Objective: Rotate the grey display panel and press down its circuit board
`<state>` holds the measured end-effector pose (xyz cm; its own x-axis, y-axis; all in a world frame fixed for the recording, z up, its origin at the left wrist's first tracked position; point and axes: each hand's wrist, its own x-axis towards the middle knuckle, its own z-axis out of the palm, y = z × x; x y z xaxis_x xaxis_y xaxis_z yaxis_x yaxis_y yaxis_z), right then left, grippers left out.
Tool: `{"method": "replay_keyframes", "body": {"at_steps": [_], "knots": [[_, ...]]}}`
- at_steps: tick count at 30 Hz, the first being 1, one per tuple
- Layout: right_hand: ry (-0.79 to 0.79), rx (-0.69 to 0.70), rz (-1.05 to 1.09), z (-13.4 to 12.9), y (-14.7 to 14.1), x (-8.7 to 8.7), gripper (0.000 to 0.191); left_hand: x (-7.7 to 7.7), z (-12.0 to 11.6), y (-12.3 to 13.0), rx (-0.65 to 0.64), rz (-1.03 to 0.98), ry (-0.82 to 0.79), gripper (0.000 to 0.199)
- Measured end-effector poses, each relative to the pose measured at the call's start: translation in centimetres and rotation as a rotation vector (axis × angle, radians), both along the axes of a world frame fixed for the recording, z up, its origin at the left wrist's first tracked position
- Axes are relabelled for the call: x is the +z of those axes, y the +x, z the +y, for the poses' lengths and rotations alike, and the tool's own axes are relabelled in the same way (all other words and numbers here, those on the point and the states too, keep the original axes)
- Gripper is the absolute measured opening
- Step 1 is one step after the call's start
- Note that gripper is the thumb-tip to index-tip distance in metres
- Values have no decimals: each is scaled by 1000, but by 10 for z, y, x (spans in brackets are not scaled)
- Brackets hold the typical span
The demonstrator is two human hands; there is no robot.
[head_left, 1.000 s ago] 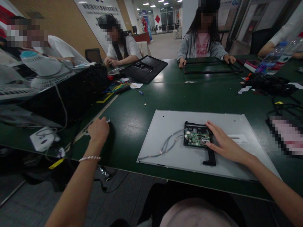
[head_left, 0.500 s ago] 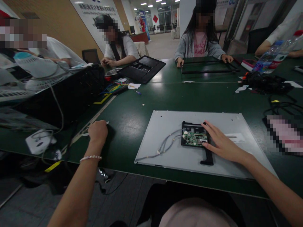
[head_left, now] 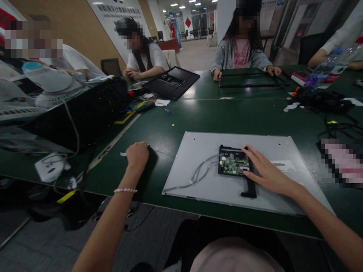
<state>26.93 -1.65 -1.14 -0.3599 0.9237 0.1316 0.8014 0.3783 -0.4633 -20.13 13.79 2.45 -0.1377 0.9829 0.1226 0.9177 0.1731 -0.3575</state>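
Observation:
My left hand [head_left: 137,155] is closed in a fist just over the green table [head_left: 159,158], left of a grey metal panel [head_left: 184,162]. A small dark tip shows beyond its fingers; what they hold is hidden. A bit of white [head_left: 123,154] shows at the fist's left. My right hand [head_left: 263,168] rests with fingers stretched against the right side of a black plastic bracket [head_left: 251,190], which lies on the panel. Set in the bracket is a green circuit board [head_left: 234,166]. From it grey cables [head_left: 195,176] run left across the panel.
At the left stand a large black casing [head_left: 93,117] and a white adapter [head_left: 51,168] with a cord. A black back cover [head_left: 172,82] lies farther back. Across the table a person holds a black frame [head_left: 255,85]. Plastic bottles [head_left: 326,70] and black cables [head_left: 320,99] are at the right.
My left hand has moved right, toward the panel, still closed. My right hand stays at the bracket, and the panel has not moved on the table.

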Motion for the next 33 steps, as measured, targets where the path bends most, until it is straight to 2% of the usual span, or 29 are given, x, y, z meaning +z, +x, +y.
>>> {"method": "replay_keyframes", "body": {"at_steps": [5,11,18,23,27,30,33], "knots": [[15,0,10,1,2,-1,69,1,-5,13,27,-90,50,47],[11,0,22,2,4,0,72,10,-14,8,-125,-135,61,39],[3,-2,39,3,4,2,75,11,-10,8,-57,-98,-24,40],[5,-1,50,3,5,4,75,17,-8,22,-125,-110,21,39],[5,-5,62,5,6,1,77,20,-9,56,-285,-244,93,36],[5,-6,86,5,7,0,82,22,-15,100,-497,-453,99,33],[7,3,107,5,8,-1,86,22,-23,153,-769,-726,89,30]]}}
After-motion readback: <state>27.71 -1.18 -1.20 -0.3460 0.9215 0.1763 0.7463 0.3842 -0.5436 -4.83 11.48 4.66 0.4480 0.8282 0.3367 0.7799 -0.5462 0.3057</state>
